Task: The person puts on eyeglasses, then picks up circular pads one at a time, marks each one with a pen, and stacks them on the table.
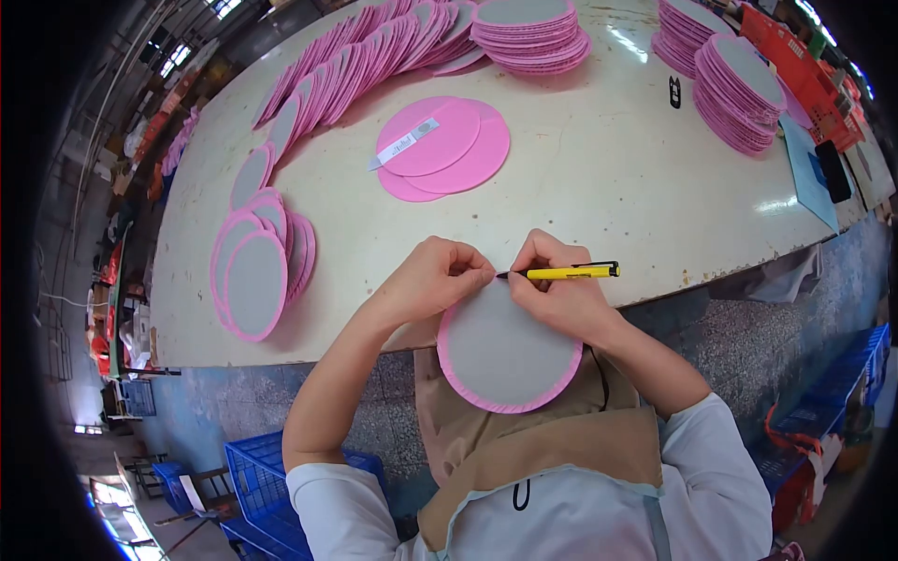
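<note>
A round grey disc with a pink rim (511, 348) lies partly over the table's front edge, close to the person's lap. At its top rim, my left hand (438, 279) pinches the edge between thumb and fingers. My right hand (561, 292) holds a yellow marker pen (571, 272), its dark tip pointing left at the same spot on the rim. The two hands almost meet there. Beyond them, overlapping flat pink discs (468, 154) lie on the table, with a white printed strip (408, 142) on top.
Grey-and-pink discs (254, 285) pile up at the left, and a long leaning row (374, 61) runs behind. Stacks stand at the back (528, 37) and right (739, 93). Small black snips (674, 92), a black phone (832, 171) and a red crate (795, 70) are also there.
</note>
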`<state>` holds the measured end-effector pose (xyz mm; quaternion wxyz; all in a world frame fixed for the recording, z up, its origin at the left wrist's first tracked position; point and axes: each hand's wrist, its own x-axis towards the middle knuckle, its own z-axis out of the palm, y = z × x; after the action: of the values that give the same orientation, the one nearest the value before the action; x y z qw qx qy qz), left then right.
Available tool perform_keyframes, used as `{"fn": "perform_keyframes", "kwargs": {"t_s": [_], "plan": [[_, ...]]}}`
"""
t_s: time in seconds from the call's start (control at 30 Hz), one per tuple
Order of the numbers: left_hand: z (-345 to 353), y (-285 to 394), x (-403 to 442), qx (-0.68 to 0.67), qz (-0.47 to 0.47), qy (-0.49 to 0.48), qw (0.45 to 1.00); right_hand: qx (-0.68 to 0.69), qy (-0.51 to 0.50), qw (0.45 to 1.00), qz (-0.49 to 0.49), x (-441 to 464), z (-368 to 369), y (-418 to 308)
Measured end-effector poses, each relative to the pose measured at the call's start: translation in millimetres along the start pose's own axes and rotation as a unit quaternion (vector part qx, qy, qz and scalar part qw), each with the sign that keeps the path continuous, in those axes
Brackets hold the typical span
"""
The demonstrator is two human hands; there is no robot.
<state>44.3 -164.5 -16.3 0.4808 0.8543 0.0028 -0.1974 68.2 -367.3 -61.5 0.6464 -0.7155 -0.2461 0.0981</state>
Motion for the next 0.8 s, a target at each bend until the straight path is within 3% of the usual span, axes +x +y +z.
{"fn": "perform_keyframes", "kwargs": {"t_s": [0.37, 0.5, 0.6, 0.73, 0.8], "plan": [[3, -6, 1, -0.001, 0.004, -0.002, 1.000, -0.042, -0.033, 0.998, -0.012, -1, -2, 2], [7, -15, -1, -0.075, 0.027, 0.029, 0.996, 0.002, 0.012, 0.999, -0.050, 0, -3, 7], [-16, -14, -11, -0.044, 0.058, 0.078, 0.994, 0.082, 0.051, 0.993, -0.073, -1, -7, 14], [-90, 6, -63, 0.062, -0.012, 0.319, 0.946, 0.157, 0.065, 0.985, -0.030, -3, -11, 11], [-151, -15, -86, 0.134, 0.044, 0.390, 0.910, 0.162, 0.053, 0.985, -0.004, -4, -12, 8]]}}
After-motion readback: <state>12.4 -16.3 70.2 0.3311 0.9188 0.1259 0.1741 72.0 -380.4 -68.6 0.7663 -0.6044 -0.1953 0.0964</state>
